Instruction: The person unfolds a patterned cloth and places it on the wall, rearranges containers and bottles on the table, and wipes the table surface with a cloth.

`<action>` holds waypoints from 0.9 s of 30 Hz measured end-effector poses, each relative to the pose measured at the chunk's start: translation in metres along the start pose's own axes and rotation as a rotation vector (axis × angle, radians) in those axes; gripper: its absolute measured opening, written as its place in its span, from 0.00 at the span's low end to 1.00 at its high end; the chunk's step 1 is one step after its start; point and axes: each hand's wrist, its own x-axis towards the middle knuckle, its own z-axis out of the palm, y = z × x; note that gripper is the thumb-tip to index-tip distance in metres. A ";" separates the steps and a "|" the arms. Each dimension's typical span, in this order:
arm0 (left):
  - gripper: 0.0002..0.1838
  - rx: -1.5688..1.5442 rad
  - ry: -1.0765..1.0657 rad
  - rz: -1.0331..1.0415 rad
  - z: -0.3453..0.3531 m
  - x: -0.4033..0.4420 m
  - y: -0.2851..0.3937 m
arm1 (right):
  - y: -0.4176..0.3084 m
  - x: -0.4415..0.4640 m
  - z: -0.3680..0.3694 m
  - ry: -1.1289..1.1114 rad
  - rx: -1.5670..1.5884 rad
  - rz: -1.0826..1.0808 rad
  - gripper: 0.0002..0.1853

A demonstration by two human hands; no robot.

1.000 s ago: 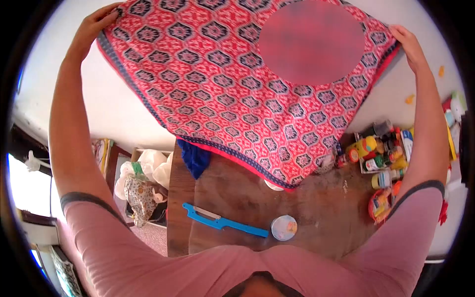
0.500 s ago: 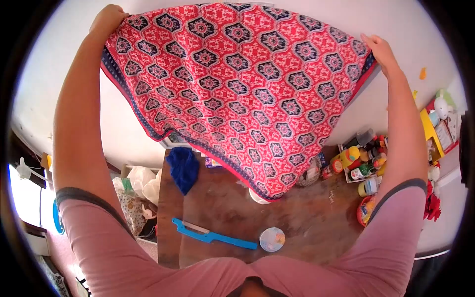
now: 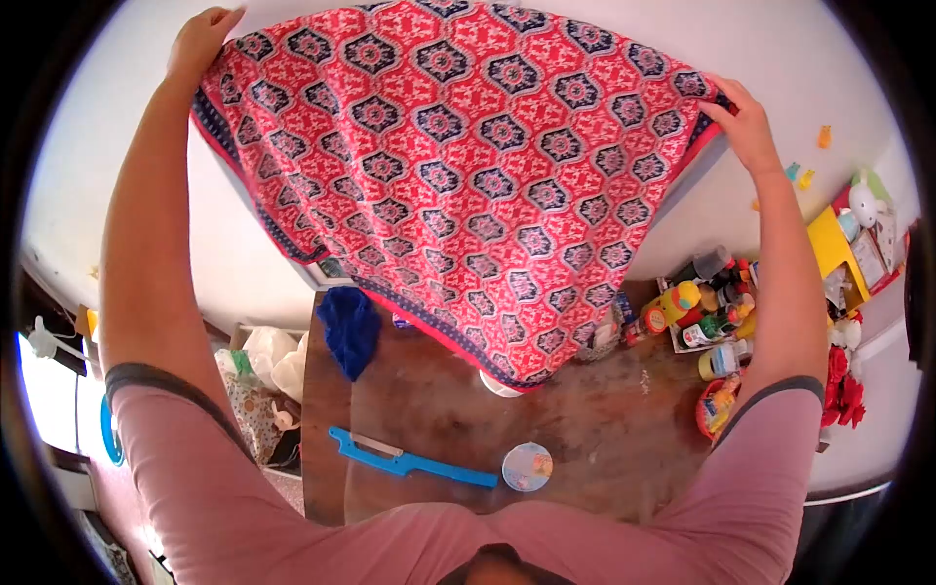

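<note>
A red patterned cloth [image 3: 458, 166] with dark blue medallions and a dark blue, red-edged border hangs spread out in front of me. My left hand [image 3: 205, 41] grips its upper left corner, fingers closed. At the upper right edge, my right hand [image 3: 739, 119] pinches the fabric between thumb and fingers. The cloth's lower point hangs above the wooden table [image 3: 429, 409], partly covering a white bowl-like thing [image 3: 499, 384]. Both arms are raised and wide apart, well above the tabletop.
On the table lie a blue cloth [image 3: 348, 330], a long blue plastic tool [image 3: 409, 460] and a round lidded tub [image 3: 527, 467]. Bottles and jars [image 3: 707, 322] crowd the right side, near a red basket [image 3: 717, 409]. White bags [image 3: 273, 353] stand left of the table.
The cloth and both hands have shifted slightly left in view, and the cloth sits a little higher. My right hand's fingers now curl more over the cloth's edge.
</note>
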 end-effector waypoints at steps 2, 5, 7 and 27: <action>0.27 -0.222 -0.023 -0.048 0.000 -0.005 -0.005 | -0.008 -0.002 0.001 0.007 0.039 -0.038 0.19; 0.24 -0.397 -0.137 0.018 -0.015 -0.007 -0.019 | 0.000 0.002 -0.008 -0.009 0.086 0.115 0.17; 0.21 -0.508 -0.176 -0.226 -0.026 -0.030 0.009 | 0.008 0.014 -0.010 -0.005 0.018 0.180 0.17; 0.15 -0.226 -0.411 0.126 -0.005 -0.011 -0.030 | 0.023 0.028 -0.014 0.148 0.249 0.343 0.15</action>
